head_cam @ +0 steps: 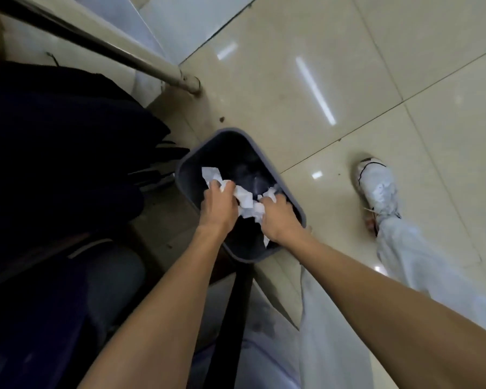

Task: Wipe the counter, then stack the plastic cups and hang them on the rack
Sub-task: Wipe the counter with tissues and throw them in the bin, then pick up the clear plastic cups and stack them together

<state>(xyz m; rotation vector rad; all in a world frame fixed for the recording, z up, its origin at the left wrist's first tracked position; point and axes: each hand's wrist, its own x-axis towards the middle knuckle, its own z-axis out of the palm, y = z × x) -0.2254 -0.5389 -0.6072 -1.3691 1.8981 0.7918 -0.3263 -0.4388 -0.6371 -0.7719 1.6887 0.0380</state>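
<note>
Both of my hands reach down over a grey waste bin that stands on the tiled floor. My left hand and my right hand together grip crumpled white paper tissue above the bin's dark inside. A corner of the tissue sticks out past my left hand's fingers. No counter, plastic cups or rack are in view.
Dark cloth or a bag hangs at the left beside a metal rail. My right leg in pale trousers and a white shoe stands on the glossy beige floor tiles to the right of the bin.
</note>
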